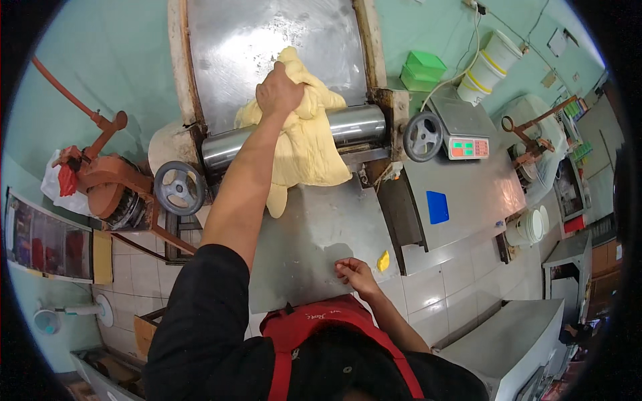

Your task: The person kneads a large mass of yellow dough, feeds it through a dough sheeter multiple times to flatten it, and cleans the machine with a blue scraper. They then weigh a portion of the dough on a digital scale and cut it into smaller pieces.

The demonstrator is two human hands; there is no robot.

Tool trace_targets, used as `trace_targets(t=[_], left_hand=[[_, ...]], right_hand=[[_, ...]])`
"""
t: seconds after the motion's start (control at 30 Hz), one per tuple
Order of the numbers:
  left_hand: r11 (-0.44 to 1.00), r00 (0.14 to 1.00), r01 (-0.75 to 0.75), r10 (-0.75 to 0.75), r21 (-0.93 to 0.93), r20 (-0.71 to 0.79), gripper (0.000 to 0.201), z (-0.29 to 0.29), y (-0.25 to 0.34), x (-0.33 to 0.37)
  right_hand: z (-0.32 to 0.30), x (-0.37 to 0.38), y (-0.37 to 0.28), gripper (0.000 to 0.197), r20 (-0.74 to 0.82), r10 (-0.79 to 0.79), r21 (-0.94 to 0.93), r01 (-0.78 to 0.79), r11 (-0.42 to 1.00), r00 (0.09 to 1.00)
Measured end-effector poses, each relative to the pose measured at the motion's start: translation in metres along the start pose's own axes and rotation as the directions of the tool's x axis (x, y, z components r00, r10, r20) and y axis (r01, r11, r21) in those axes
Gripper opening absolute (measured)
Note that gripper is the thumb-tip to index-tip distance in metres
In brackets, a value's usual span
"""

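Note:
A large, soft sheet of pale yellow dough (311, 150) drapes over the steel roller (361, 125) of a dough sheeter. Its upper part is bunched on the sloped metal feed plate (221, 60), and its lower end hangs onto the metal tray (314, 234) on my side. Reaching across the roller, my left hand (279, 92) is closed on the bunched dough. Over the tray's near edge, my right hand (354, 274) is held with its fingers curled in, apart from the dough; nothing shows in it. A small yellow dough scrap (383, 260) lies beside it, at the tray's right edge.
Grey handwheels (179, 189) (422, 136) flank the roller. To the right, a steel table (468, 194) carries a digital scale (461, 127) and a blue flat piece (437, 207). Green boxes (422, 70) and white buckets (491, 63) stand behind. A rust-coloured machine (110, 180) is at left.

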State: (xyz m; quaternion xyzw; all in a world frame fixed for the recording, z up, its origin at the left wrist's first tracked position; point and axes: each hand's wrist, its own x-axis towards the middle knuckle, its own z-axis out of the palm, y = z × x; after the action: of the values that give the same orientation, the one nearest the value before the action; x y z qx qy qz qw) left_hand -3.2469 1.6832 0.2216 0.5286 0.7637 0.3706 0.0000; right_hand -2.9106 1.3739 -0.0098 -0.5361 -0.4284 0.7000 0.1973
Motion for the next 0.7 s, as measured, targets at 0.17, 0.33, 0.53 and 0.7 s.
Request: trace_targets(t=[0.17, 0.33, 0.53, 0.7], left_hand=[[0.996, 0.991, -0.086, 0.086, 0.002, -0.102, 0.078, 0.003, -0.008, -0.048], [0.917, 0.971, -0.228, 0.241, -0.327, -0.002, 0.098, 0.003, -0.025, -0.193], [0.870, 0.969, 0.124, -0.208, -0.476, -0.130, 0.095, 0.071, -0.111, -0.350], [0.539, 0.913, 0.380, -0.348, -0.752, 0.211, 0.094, 0.098, -0.180, -0.276]], right_hand=[[-0.002, 0.019, 0.020, 0.029, 0.018, 0.022, -0.047, -0.022, 0.999, 1.000], [-0.029, 0.072, 0.029, 0.025, -0.054, -0.041, -0.133, 0.033, 0.991, 0.998], [-0.081, 0.151, -0.040, 0.031, -0.113, -0.052, -0.006, 0.051, 0.999, 0.992], [-0.091, 0.221, -0.105, 0.049, -0.158, -0.293, 0.113, 0.312, 0.943, 0.943]])
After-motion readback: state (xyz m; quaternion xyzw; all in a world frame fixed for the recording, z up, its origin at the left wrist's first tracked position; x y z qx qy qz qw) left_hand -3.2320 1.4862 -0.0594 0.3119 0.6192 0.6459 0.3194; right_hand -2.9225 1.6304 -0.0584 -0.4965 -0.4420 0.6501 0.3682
